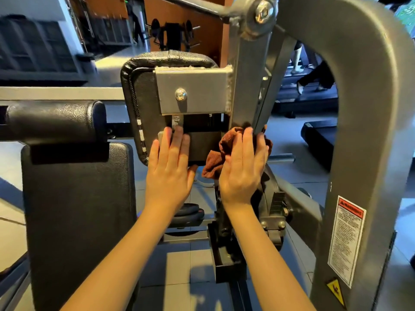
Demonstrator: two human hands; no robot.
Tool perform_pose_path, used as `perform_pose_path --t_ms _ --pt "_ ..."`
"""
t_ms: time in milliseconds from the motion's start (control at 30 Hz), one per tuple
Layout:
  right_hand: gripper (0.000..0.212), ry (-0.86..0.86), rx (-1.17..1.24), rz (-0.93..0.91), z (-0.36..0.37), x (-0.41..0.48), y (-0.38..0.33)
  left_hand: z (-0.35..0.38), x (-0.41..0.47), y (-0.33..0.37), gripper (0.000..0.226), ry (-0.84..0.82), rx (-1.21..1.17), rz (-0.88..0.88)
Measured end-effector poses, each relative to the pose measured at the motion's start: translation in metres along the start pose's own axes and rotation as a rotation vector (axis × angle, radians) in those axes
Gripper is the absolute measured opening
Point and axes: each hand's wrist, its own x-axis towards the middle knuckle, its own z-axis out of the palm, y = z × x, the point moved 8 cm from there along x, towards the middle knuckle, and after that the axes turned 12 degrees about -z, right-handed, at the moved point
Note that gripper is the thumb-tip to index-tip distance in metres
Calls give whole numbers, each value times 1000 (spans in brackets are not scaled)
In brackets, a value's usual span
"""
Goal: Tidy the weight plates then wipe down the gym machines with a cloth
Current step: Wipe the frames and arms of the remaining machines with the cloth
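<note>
A rust-brown cloth is bunched against the grey upright bar of a gym machine. My right hand presses the cloth onto the bar with fingers straight and flat. My left hand lies flat on the back of a black padded rest, just below its grey steel bracket, fingers straight. A black weight plate lies low on the machine, partly hidden behind my left wrist.
A big grey curved frame with a warning label stands at the right. A black seat back and roller pad fill the left. A plate rack stands far back; a person walks on a treadmill.
</note>
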Motion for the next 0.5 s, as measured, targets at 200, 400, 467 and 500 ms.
perform_pose_path --t_ms 200,400,467,500 --pt "47 -162 -85 -104 5 -70 -7 -1 0 1 70 3 -23 -11" --pt "42 -128 -94 -26 8 -63 -9 -2 -5 2 71 8 -24 -52" --pt "48 -213 -128 -121 12 -87 -12 1 -14 3 69 -18 -13 -52" --pt "49 -265 -142 -156 12 -103 -12 3 -20 3 68 -35 -4 -44"
